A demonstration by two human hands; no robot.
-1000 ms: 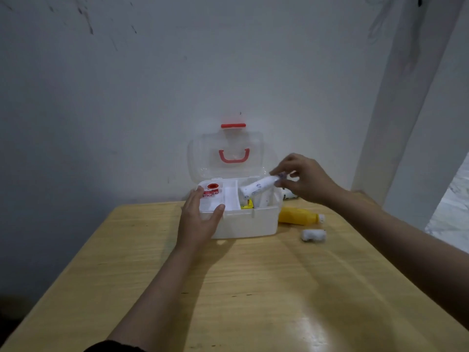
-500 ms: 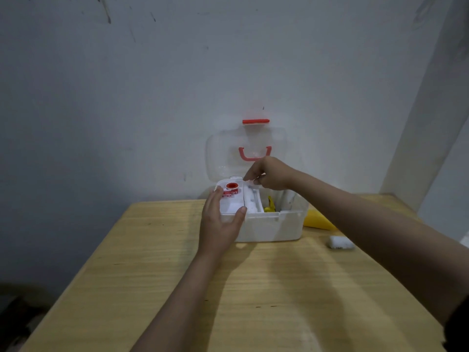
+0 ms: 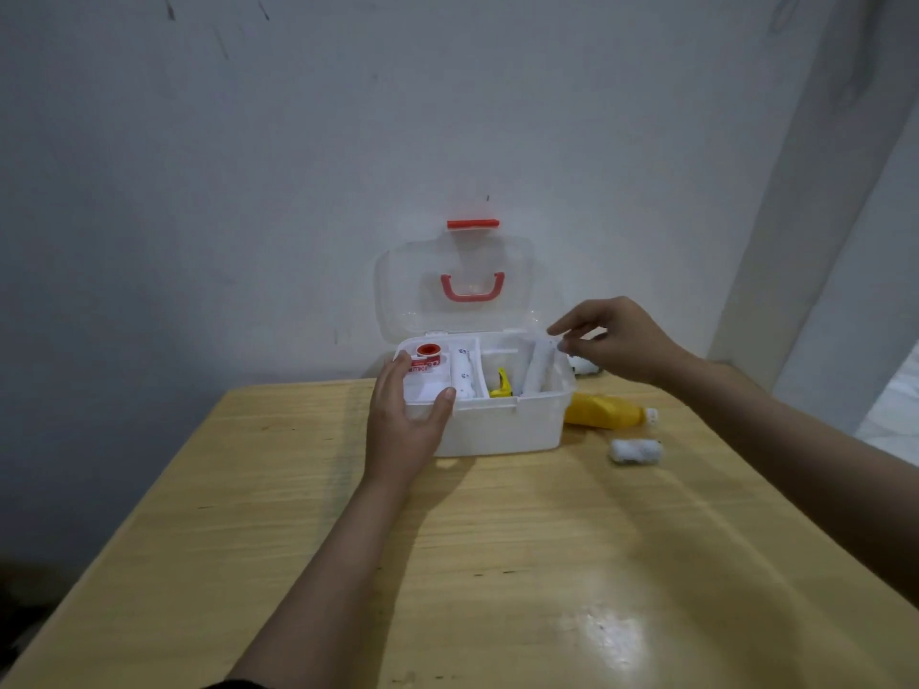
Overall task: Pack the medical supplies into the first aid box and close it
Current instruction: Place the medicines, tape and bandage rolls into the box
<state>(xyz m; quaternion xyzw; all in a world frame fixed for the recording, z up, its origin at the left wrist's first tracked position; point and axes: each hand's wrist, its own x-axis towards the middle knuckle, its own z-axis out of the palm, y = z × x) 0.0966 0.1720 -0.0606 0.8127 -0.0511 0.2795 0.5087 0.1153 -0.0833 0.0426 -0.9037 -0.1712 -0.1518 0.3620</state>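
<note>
The white first aid box [image 3: 502, 430] stands open on the wooden table, its clear lid [image 3: 455, 263] with a red handle upright against the wall. Inside lie a red-capped tape roll [image 3: 428, 351], a white bandage roll [image 3: 463, 372], a yellow item [image 3: 501, 385] and another white roll [image 3: 539, 365] leaning at the right end. My left hand [image 3: 405, 422] grips the box's front left corner. My right hand [image 3: 619, 340] hovers above the box's right end, fingers apart, holding nothing. A yellow bottle [image 3: 604, 411] and a small white gauze roll [image 3: 636, 451] lie right of the box.
The table [image 3: 497, 564] stands against a grey wall. A small dark-and-white object [image 3: 584, 365] lies behind the box under my right hand. A pillar and a doorway are at the right.
My right hand laid the white roll in the box's left tray, let go, and moved to the box's right end. My left hand stayed on the box.
</note>
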